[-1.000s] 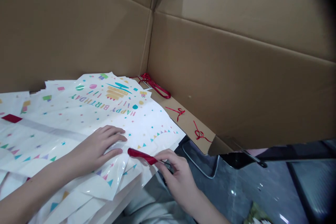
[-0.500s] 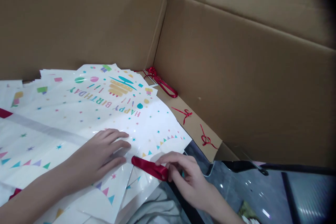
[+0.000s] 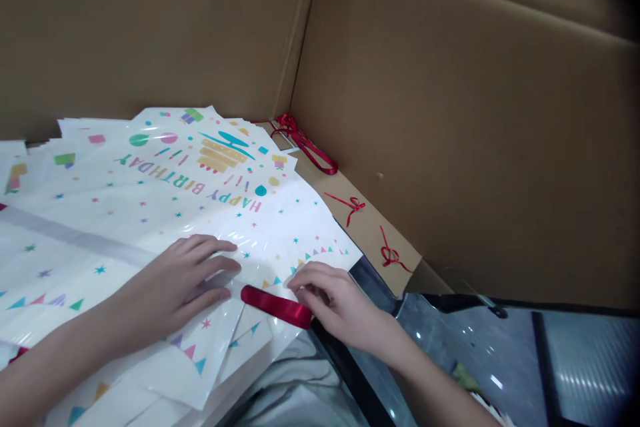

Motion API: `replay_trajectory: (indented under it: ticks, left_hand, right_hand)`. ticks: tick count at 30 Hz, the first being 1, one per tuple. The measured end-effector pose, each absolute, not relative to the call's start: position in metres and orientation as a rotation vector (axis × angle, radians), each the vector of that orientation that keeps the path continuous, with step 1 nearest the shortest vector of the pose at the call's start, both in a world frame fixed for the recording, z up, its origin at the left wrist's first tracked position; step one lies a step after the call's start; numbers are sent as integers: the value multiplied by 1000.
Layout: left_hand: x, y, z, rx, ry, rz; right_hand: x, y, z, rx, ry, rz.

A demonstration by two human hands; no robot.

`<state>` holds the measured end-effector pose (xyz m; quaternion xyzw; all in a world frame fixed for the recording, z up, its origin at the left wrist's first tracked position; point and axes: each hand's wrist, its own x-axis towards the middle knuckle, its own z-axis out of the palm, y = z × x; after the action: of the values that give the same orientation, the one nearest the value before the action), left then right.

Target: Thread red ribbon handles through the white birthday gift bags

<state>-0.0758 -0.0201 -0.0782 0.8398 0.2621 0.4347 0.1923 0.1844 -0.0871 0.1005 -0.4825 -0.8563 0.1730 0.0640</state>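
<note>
Before us: a stack of printed plastic bags [image 3: 165, 213] on a cardboard base [image 3: 373, 230]
On the stack's near edge: a ribbon strip [image 3: 276, 307]
Right of the stack: ribbon bows [image 3: 393, 257] on the base
Behind all these, from our view: cardboard walls [image 3: 440, 133]

A cardboard box [image 3: 450, 147] holds a stack of white "Happy Birthday" plastic bags [image 3: 225, 213] in its corner, while red ribbon ties [image 3: 349, 207] lie on its bare brown base [image 3: 367, 240]

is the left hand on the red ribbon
No, the left hand rests on the printed plastic sheet, and the red ribbon lies just beyond its fingertips.
</note>
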Motion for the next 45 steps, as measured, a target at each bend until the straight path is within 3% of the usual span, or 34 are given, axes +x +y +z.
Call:
replay_trajectory:
  ticks: [6,16,22,28,39,42,45]
  left_hand:
    - [-76,-31,-66,2455,741,1274]
    - [-43,-64,-42,2432,631,1314]
    - [-46,-62,-46,2377,595,1382]
    - [-51,-65,-45,2290,627,1319]
    - [-52,-54,-55,2418,748,1264]
    - [-53,-54,-57,2414,796,1213]
    - [-57,-53,-55,2395,816,1162]
  right_hand:
    - [180,-94,112,-1348,-2869,565]
    - [179,-97,94,-1196,-3019,71]
    - [161,-87,93,-1488,-2703,250]
    - [136,-54,98,-1799,-2668,202]
    - [133,-43,101,-1779,-2773,-30]
    - [161,-67,116,-1739,-2713,63]
    - [205,-102,128,-1716,-2700,473]
